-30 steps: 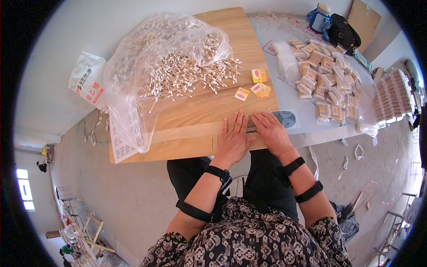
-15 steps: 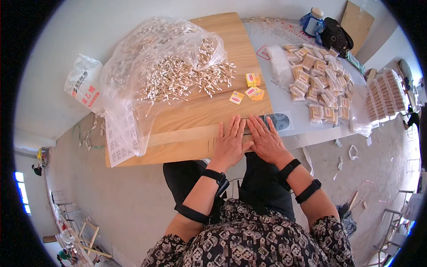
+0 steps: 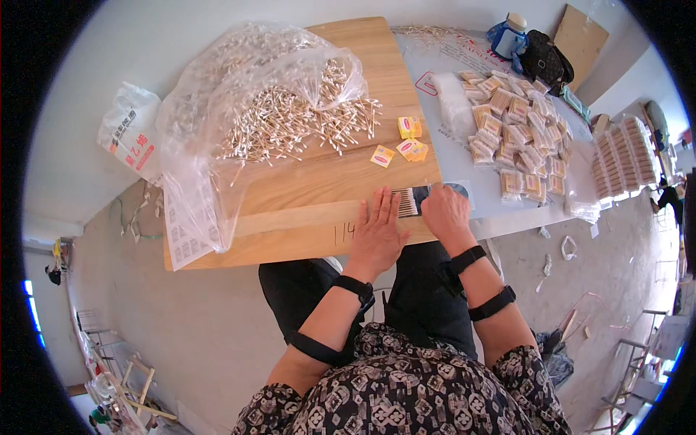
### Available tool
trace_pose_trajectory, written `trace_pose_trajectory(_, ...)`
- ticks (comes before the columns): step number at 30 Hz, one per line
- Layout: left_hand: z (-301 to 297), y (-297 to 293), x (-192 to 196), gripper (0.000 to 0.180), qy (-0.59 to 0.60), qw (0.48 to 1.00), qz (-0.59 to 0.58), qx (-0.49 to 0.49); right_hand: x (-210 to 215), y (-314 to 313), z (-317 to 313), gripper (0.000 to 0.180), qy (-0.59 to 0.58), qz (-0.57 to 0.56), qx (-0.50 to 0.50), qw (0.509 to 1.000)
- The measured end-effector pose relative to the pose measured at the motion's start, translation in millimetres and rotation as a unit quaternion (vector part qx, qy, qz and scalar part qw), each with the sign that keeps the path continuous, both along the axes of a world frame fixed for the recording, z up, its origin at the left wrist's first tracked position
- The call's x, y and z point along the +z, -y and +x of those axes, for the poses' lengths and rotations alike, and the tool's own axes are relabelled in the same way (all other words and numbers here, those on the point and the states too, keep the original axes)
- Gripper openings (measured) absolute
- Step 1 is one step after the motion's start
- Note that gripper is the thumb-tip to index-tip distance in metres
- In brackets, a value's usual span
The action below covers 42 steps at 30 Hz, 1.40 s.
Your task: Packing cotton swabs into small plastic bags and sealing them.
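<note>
My left hand (image 3: 378, 232) lies with its fingers stretched out on the wooden board, at the left side of a row of cotton swabs (image 3: 406, 204). Past the right end of the swabs, my right hand (image 3: 446, 211) is closed with its fingers curled in. What those fingers hold, if anything, is hidden. A flat dark sheet (image 3: 458, 190) with a clear plastic edge shows behind and beside the right hand. Farther back, a large clear bag (image 3: 217, 94) spills a heap of loose cotton swabs (image 3: 275, 123) onto the board.
Small yellow printed cards (image 3: 412, 150) lie behind my hands. To the right, many small packed swab bags (image 3: 518, 119) are piled on a grey sheet, near a stack of clear bags (image 3: 582, 203). A bottle (image 3: 509, 36) and a dark handbag (image 3: 545, 61) stand at the back right.
My right hand has gone from lying flat beside the left to closed and a little farther right, baring the row of swabs. My left hand stays flat.
</note>
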<state>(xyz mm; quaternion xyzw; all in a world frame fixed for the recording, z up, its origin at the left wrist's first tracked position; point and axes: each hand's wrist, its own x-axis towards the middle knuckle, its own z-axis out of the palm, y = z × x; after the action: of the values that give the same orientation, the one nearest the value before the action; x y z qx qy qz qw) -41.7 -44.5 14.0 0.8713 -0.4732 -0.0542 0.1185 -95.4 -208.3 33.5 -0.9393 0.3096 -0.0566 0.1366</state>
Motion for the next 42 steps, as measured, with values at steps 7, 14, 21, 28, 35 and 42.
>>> trace_pose_trajectory(7,-8.5,10.1,-3.3,0.074,0.008,0.999,-0.042,0.005,-8.2,20.5,0.2,0.019,0.016,0.106,-0.03,0.994)
trace_pose_trajectory(14,-15.9,22.6,-7.4,0.074,0.005,0.997,-0.077,-0.008,-7.3,26.4,-6.8,0.017,0.059,0.206,-0.041,0.976)
trace_pose_trajectory(21,-27.2,47.3,-10.5,0.075,0.002,0.996,-0.091,-0.016,-9.9,26.5,-7.1,0.021,0.053,0.14,0.0,0.989)
trace_pose_trajectory(28,-25.3,49.6,-9.9,0.079,-0.04,0.991,-0.128,0.012,-28.4,28.5,-45.9,0.019,0.245,0.209,-0.103,0.941)
trace_pose_trajectory(35,-12.4,33.3,0.1,0.085,-0.012,0.997,-0.023,0.074,-54.7,21.1,-64.6,0.029,0.459,0.614,-0.397,0.505)
trace_pose_trajectory(42,-23.8,53.9,-0.1,0.085,0.012,0.998,-0.012,0.061,-57.9,17.4,-28.8,0.023,0.473,0.65,-0.311,0.508)
